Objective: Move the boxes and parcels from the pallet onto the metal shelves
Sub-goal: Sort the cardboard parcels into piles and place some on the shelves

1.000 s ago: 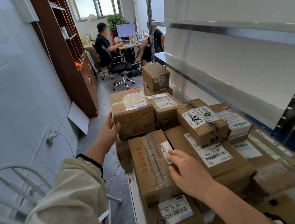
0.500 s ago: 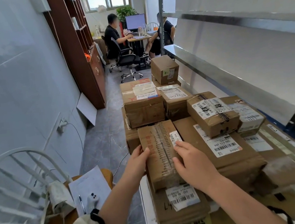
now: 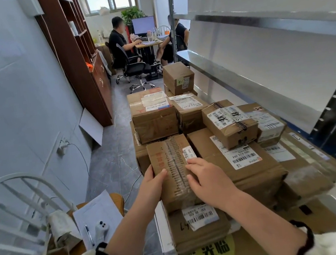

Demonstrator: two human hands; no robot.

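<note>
A long taped cardboard box lay on top of the near end of a stack of brown parcels. It rested on a flatter box that bore a barcode label. The left hand gripped the taped box by its left edge, with the thumb on top and the fingers curled down the side. The right hand lay over the box's right edge, its fingers bent onto the taped top just below a small white label; its thumb was hidden.

Metal shelves ran along the right, just beside the stack. To the left stood a white chair with a sheet of paper and a pen on its seat. A dark wooden bookcase lined the left wall. At the far end of the room, two people sat at a desk with a monitor on it.
</note>
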